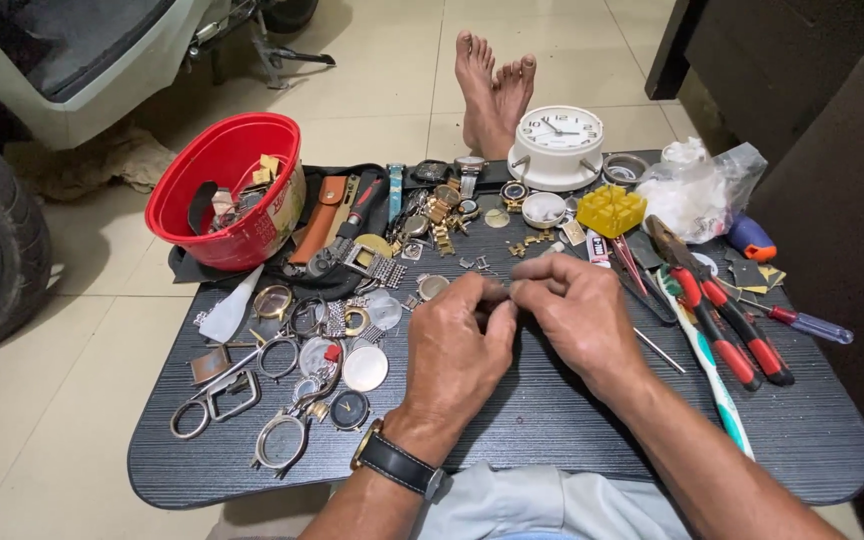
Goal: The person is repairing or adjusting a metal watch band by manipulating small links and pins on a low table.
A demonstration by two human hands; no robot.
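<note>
My left hand (460, 345) and my right hand (577, 310) meet fingertip to fingertip over the middle of a dark lap table (552, 430). Both pinch something very small between thumb and fingers; the fingers hide what it is. A wristwatch with a black strap (397, 463) is on my left wrist. Watch cases, rings and round glasses (322, 365) lie just left of my left hand. Several watches and metal bracelets (432, 215) are spread beyond the hands.
A red bowl (227, 190) of parts stands at the far left. A white alarm clock (557, 145), a yellow block (610, 210) and a plastic bag (697, 190) are at the back right. Red-handled pliers (722, 310), a toothbrush (712, 380) and a screwdriver (802, 322) lie right. Bare feet (492, 85) rest beyond.
</note>
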